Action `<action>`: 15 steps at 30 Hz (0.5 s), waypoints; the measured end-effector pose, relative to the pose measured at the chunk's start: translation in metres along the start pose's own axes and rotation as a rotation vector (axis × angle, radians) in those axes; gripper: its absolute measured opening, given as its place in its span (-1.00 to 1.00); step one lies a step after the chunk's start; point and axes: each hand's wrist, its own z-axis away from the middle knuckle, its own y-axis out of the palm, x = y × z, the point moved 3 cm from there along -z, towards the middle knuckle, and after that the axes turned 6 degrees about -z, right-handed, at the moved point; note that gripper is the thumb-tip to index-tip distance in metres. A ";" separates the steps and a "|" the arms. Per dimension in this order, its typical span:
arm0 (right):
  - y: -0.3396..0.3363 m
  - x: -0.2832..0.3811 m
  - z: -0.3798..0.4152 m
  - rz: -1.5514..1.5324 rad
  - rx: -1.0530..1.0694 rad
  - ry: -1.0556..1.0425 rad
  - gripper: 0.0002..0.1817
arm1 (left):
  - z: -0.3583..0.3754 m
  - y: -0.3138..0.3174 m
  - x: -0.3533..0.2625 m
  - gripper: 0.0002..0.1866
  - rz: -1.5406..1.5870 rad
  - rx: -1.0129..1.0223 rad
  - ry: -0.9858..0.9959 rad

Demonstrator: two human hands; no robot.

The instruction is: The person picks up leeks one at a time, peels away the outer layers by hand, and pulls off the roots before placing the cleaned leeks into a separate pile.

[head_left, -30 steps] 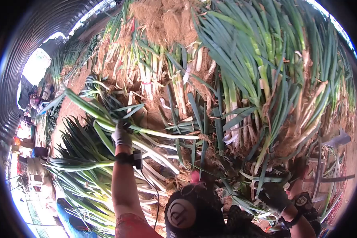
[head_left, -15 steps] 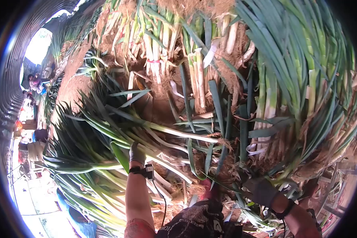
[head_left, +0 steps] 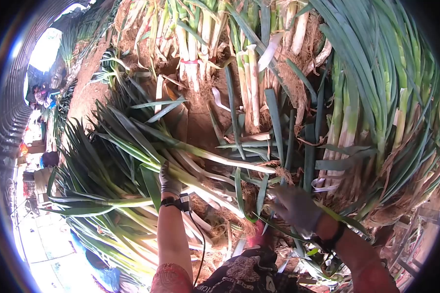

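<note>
Head view: the left hand (head_left: 169,180), gloved, is closed around the stalks of a bunch of leeks (head_left: 200,161) that lies sideways, its green leaves fanning out away to the far left of the fingers and its white shafts running off to their right toward the roots. A black wrist strap (head_left: 173,202) with a thin cable sits just below that hand. The right hand (head_left: 297,209), also gloved, hovers with its fingers spread and nothing in them, the fingertips pointing toward the rooty ends of the same bunch, near but not touching as far as can be told.

Above both sets of fingers, upright bundled leeks (head_left: 244,73) with pale shafts and matted roots crowd the bare soil (head_left: 200,127) between them. Beyond the right fingers, a tall stack of leeks (head_left: 386,97) fills that side. Loose leaves lie across the gap between the hands and partly cover the bunch's roots.

Below the left fingers, more green leaves (head_left: 98,229) pile up and hide the ground. The far-left edge is bright and warped; people (head_left: 41,93) there are too small to make out. The right hand is blurred.
</note>
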 end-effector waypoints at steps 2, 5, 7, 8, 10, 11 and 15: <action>0.023 -0.021 -0.054 0.046 -0.196 -0.073 -0.68 | 0.008 0.011 -0.004 -0.49 -0.008 -0.003 -0.013; 0.105 -0.074 -0.101 0.463 -0.077 0.050 -0.69 | 0.008 0.011 0.000 -0.55 0.067 0.068 -0.088; 0.117 -0.056 -0.107 0.468 0.083 0.187 -0.68 | 0.003 0.003 0.001 -0.56 0.063 0.057 -0.062; 0.122 -0.049 -0.109 0.475 0.242 0.323 -0.66 | 0.000 -0.001 0.000 -0.56 0.063 0.050 -0.036; 0.126 -0.031 -0.107 0.244 0.288 0.229 -0.69 | 0.012 0.003 -0.009 -0.55 0.106 0.119 0.028; 0.122 -0.022 -0.105 0.174 0.187 0.096 -0.71 | 0.027 0.007 -0.013 -0.50 0.060 0.115 0.037; 0.112 -0.014 -0.109 -0.493 0.354 0.332 -0.28 | 0.074 0.048 -0.016 -0.34 0.040 0.261 0.138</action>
